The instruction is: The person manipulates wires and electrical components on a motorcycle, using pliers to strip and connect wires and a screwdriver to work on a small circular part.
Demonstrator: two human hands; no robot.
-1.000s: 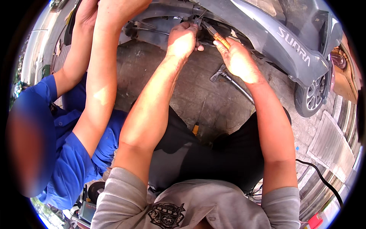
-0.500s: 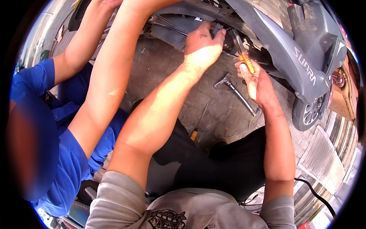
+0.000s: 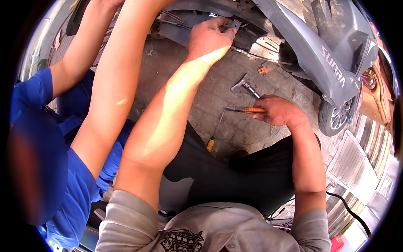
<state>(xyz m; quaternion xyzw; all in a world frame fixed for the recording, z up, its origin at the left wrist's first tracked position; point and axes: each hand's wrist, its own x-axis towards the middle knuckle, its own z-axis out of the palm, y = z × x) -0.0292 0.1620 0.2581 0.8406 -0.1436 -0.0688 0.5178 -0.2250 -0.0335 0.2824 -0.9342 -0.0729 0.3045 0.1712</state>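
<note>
My left hand [image 3: 210, 38] pinches a small grey metal plate [image 3: 236, 25] with a hole in it, close under the vehicle's underside. Low over the ground, my right hand [image 3: 279, 110] is closed on orange-handled pliers [image 3: 252, 110], whose jaws point left. A hammer [image 3: 241, 83] lies on the ground with its metal handle running up to that hand. The hand covers the handle's end, and I cannot tell whether the fingers grip it too. A screwdriver with a yellow handle [image 3: 210, 145] lies nearer my legs.
A grey vehicle body panel [image 3: 310, 46] with a small wheel [image 3: 334, 119] stands at the upper right. An orange metal piece [image 3: 264, 69] lies on the ground. To my left, a person in blue [image 3: 75, 172] reaches toward the top edge. A black cable [image 3: 350, 210] curves at the lower right.
My right hand has come down from the vehicle's underside with the pliers, to the hammer's handle. The pliers now point left. My left hand remains near the underside with the plate.
</note>
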